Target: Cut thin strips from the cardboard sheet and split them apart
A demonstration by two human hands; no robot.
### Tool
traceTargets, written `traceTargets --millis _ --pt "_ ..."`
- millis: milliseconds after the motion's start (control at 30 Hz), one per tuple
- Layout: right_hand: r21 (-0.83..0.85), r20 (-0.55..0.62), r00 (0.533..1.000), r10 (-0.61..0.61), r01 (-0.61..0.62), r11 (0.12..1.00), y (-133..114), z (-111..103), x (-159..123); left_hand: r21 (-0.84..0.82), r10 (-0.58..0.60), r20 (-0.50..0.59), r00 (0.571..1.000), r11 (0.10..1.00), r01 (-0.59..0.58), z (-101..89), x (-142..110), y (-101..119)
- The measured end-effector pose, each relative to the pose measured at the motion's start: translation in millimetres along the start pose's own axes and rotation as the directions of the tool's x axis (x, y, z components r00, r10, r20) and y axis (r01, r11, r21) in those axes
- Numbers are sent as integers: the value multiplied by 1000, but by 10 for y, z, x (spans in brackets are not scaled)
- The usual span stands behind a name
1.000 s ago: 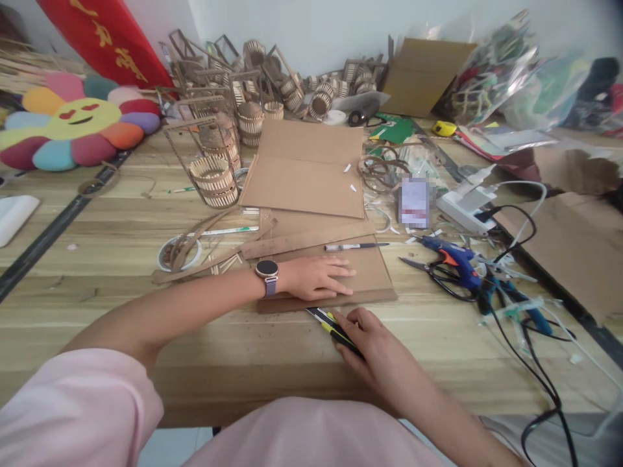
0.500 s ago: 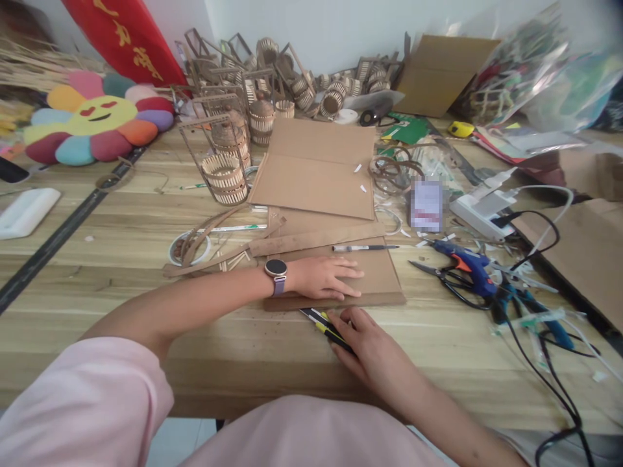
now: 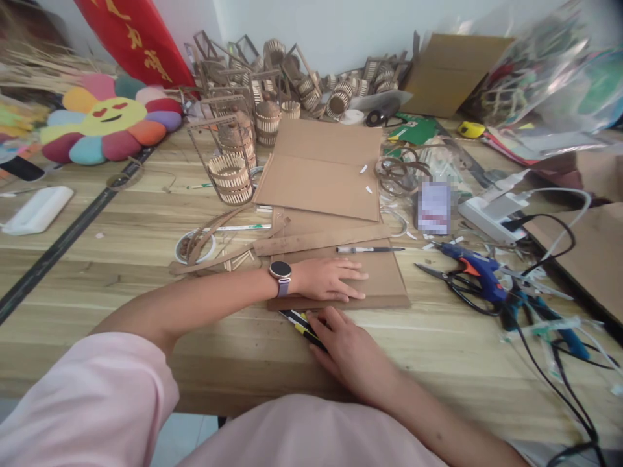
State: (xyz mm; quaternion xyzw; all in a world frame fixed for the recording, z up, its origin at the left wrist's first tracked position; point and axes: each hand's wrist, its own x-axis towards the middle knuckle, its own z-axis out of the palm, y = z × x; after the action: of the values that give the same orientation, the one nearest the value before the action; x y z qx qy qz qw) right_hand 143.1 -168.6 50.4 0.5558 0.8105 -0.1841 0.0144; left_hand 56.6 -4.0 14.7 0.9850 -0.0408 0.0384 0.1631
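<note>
Two bare hands (image 3: 328,279) (image 3: 350,347) are at the front edge of the counter (image 3: 219,363), near its middle. The left hand lies palm down on a cardboard sheet (image 3: 379,272), its grip open, fingers spread and holding nothing; a watch (image 3: 280,271) sits on that wrist. The right hand is nearer the front edge, its grip closed around a black and yellow cutter (image 3: 305,332). The cutter is slanted, its tip pointing left and away from the front edge, just in front of the sheet's near side; the tip is small and rather blurred, so I cannot tell whether it touches the cardboard.

Across the sheet, beyond the left hand, lie a pen (image 3: 370,249) and a long cardboard strip (image 3: 321,240). A larger cardboard piece (image 3: 318,168) overlaps the sheet's far part. To the left of these, a small basket (image 3: 228,178) with a tall handle stands upright, and more are piled toward the back edge. A flower cushion (image 3: 117,120) rests toward the back left corner. On the right side of the counter are scissors (image 3: 452,285) beside a blue glue gun (image 3: 472,263), with a white power strip (image 3: 491,214) behind them. A cardboard box (image 3: 452,74) stands at the back edge.
</note>
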Motion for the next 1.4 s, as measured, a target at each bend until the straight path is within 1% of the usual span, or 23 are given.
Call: traceTargets --millis 100,233,333,500,700,867,933,1033,1133,1200,1300,1400 --pt "5 38 999 20 -21 1000 -49 -17 39 10 13 -10 1000 1000 -13 4 -2 -3" --pt "48 131 991 36 -43 998 -138 -69 92 20 11 -15 1000 1000 -11 4 -1 1" --pt "49 161 987 21 -30 998 -154 -98 115 22 19 -20 1000 1000 -18 6 2 6" --pt "8 123 991 -45 44 999 -58 -62 136 29 34 -28 999 999 -34 16 8 1" --pt "-45 67 984 -163 166 985 73 8 168 25 61 -50 997 998 -60 21 1 -12" --pt "-45 32 975 -219 220 974 143 6 185 34 54 -20 998 998 -53 21 8 -25" --pt "-38 46 963 -267 269 962 157 -9 189 30 48 -10 999 998 -48 23 12 -27" --pt "-41 69 932 -357 360 932 158 -35 196 11 29 -9 1000 1000 -29 25 15 -26" --pt "-50 59 936 -348 351 935 152 -60 187 12 31 -9 999 999 -31 28 6 -22" --pt "-65 42 934 -356 358 931 160 -64 155 35 45 -28 999 998 -44 30 -7 -17" --pt "-115 7 923 -384 383 917 206 -36 63 83 65 -62 996 995 -59 32 -28 -2" --pt "-143 -58 909 -413 402 904 279 5 -52 166 64 -70 995 985 -52 26 -40 27"
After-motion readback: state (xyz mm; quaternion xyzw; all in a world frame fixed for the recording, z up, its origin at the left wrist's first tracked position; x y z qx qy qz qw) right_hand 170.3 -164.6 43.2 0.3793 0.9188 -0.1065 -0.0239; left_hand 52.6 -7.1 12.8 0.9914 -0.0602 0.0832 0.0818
